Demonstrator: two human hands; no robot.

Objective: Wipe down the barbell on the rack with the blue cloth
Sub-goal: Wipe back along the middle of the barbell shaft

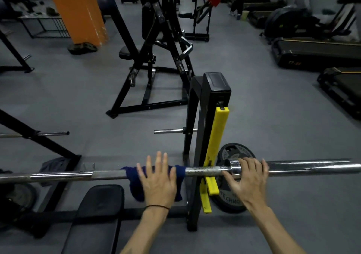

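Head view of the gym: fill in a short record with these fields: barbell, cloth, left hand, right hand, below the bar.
barbell: barbell lies level across the rack upright
cloth: blue cloth draped over the bar, left of the upright
left hand: left hand flat on the cloth, fingers straight
right hand: right hand curled on the bar's collar
below the bar: bench pad, weight plate

one barbell (pixel 205 171) — one cloth (pixel 134 183), two hands

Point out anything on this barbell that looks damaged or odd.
The barbell has dark speckled pitting, likely rust, on the knurled stretch between the blue cloth and the collar by the right hand. Nothing else stands out.
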